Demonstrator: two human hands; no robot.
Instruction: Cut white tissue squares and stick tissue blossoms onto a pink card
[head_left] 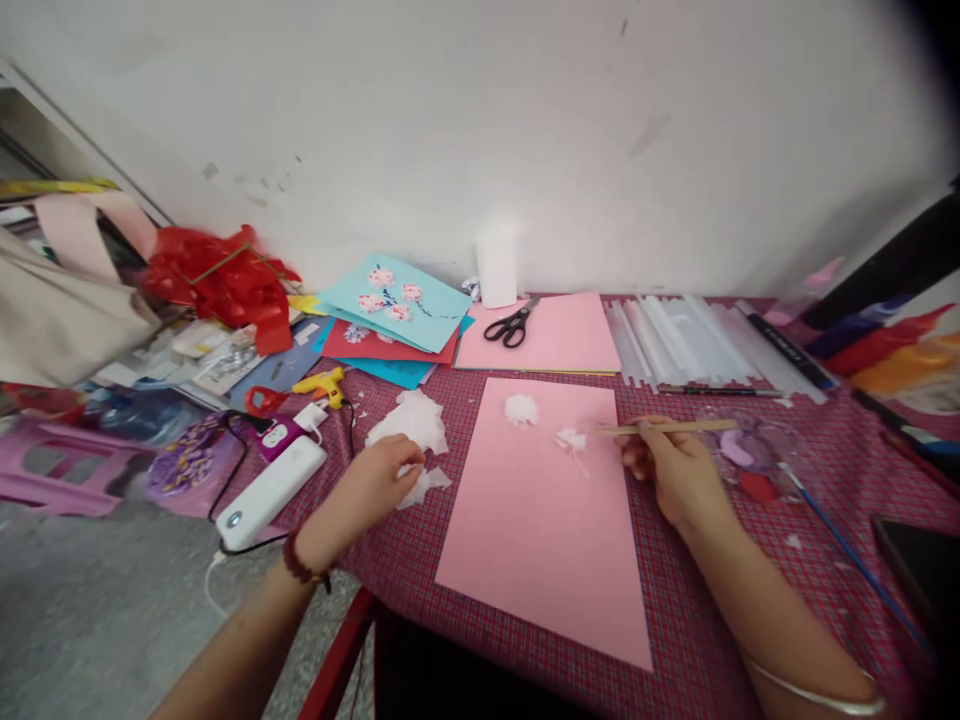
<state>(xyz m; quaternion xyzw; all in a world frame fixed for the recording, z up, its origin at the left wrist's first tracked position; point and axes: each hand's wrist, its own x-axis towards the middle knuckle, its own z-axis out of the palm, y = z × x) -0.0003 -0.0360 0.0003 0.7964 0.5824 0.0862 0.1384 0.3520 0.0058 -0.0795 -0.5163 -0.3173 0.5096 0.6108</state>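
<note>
A pink sheet of paper [540,540] lies lengthwise in front of me on the checked tablecloth. Near its top sits a round white tissue tuft [521,409], and to the right of that a looser white tissue clump [572,439]. My right hand [667,465] is closed on a thin wooden stick [701,427], held level, its tip close to the looser clump. My left hand [390,470] hovers left of the sheet with curled fingers, beside torn white tissue paper [416,422]; whatever is between its fingertips cannot be made out.
Black scissors [511,325] rest on stacked pink paper at the back, beside blue cards with blossoms [394,305]. Clear glue sticks [679,340] lie back right. A yellow glue gun [321,384] and white power strip [271,492] are left; a blue-handled brush [847,550] and dark phone [919,565] are right.
</note>
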